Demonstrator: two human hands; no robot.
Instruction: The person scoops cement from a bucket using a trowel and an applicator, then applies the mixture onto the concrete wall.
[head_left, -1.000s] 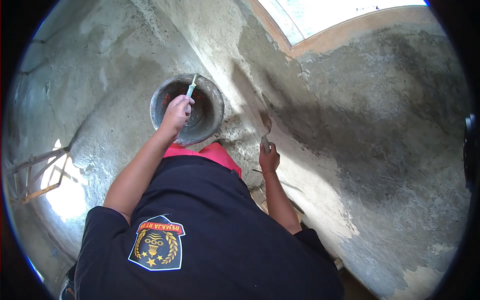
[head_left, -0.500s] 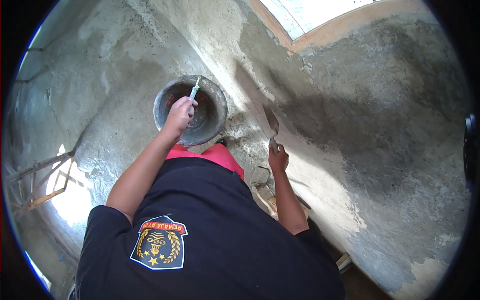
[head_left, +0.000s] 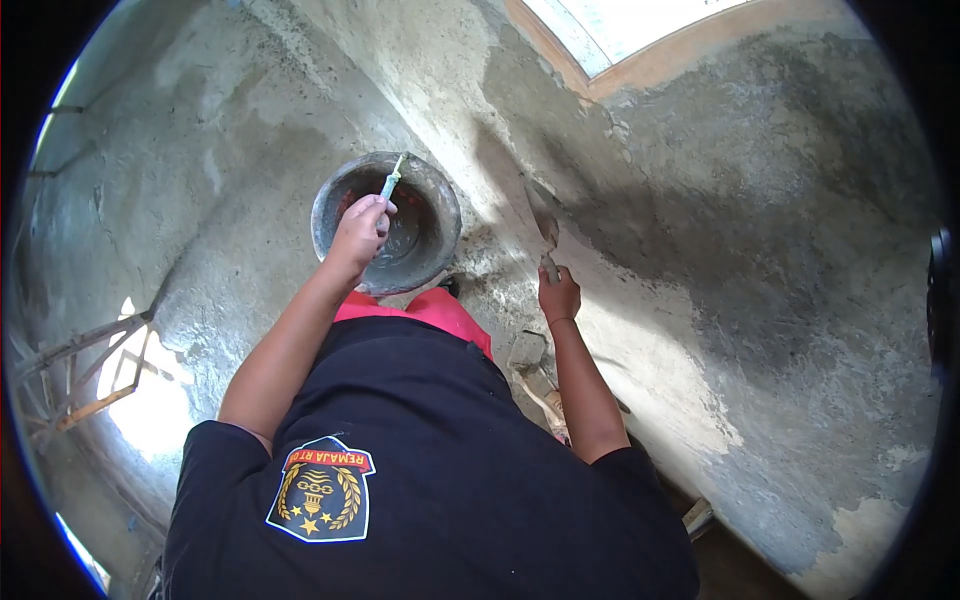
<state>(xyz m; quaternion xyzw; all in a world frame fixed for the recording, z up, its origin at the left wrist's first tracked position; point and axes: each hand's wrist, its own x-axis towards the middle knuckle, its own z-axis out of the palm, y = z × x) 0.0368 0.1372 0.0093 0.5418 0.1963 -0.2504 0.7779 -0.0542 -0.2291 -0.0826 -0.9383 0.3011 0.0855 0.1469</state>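
Observation:
My left hand (head_left: 361, 236) is closed round a tool with a pale green-blue handle (head_left: 389, 188) and a thin, light-coloured end. I cannot make out its exact kind. It is held above a round, dark bucket (head_left: 440, 225), whose wet-looking inside shows some reddish patches. To the right, my right hand (head_left: 560, 294) grips the handle of a pointed trowel (head_left: 543, 217). The trowel's blade points up and away, close to the rough plastered wall (head_left: 680, 270); whether it touches cannot be told.
A wooden frame (head_left: 85, 345) stands at the left, by a bright patch of light. Beside my right forearm, low down, lie wooden pieces (head_left: 540, 385). A wood-framed opening (head_left: 600, 80) is at the top right. The concrete floor (head_left: 240, 140) spreads out at the left.
The trowel and my right hand have risen slightly, and the blade has tilted a little to the left. My left hand holds nearly the same place over the bucket. The view has shifted slightly.

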